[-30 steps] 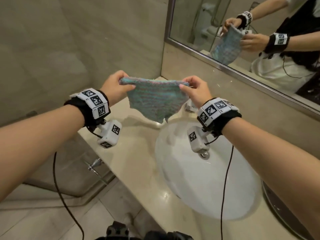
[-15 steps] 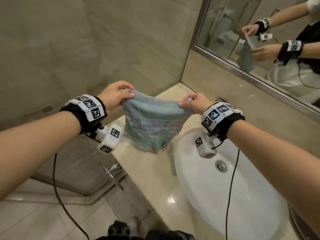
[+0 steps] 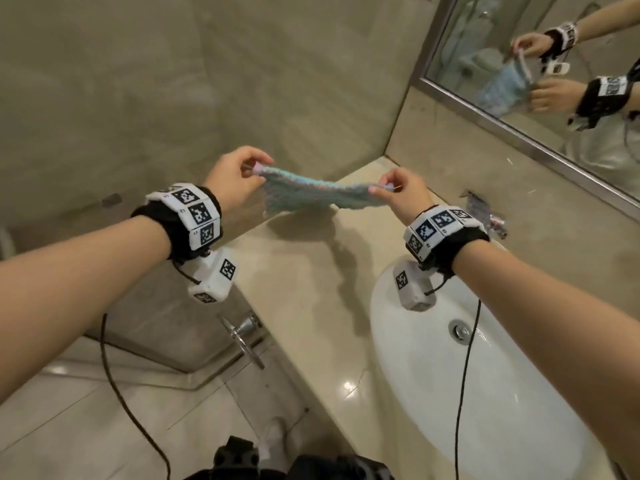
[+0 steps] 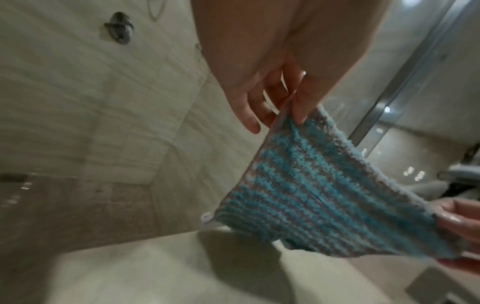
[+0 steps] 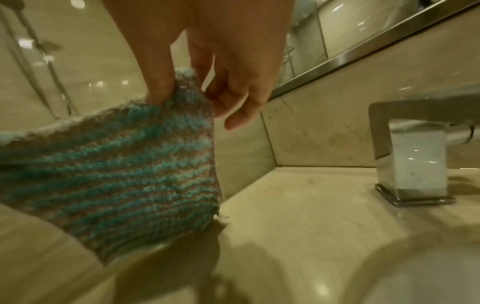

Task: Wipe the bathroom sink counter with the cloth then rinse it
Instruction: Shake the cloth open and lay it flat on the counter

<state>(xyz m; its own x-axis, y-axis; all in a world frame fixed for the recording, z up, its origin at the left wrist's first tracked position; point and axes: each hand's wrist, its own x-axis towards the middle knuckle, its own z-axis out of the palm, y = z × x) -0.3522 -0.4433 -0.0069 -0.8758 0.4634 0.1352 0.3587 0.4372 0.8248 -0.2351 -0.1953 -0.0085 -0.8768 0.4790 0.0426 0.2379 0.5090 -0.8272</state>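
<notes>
A knitted cloth (image 3: 304,195) striped in blue and grey is stretched out between both hands above the far left end of the beige counter (image 3: 311,306). My left hand (image 3: 239,174) pinches its left top corner, and my right hand (image 3: 398,192) pinches the right top corner. The left wrist view shows the cloth (image 4: 324,195) hanging from thumb and finger, its lower edge close above the counter. In the right wrist view the cloth (image 5: 116,164) hangs left of the chrome tap (image 5: 410,154). The white basin (image 3: 467,375) lies to the right, below my right forearm.
A mirror (image 3: 540,64) with a metal frame runs along the back wall and reflects both hands. The tiled side wall (image 3: 173,81) closes the counter's left end. A chrome valve (image 3: 242,330) sticks out under the counter edge. Black cables (image 3: 114,375) hang from both wrists.
Both hands have carried the cloth left and lower, from over the basin to the counter's far left end. The cloth is now pulled flatter between them.
</notes>
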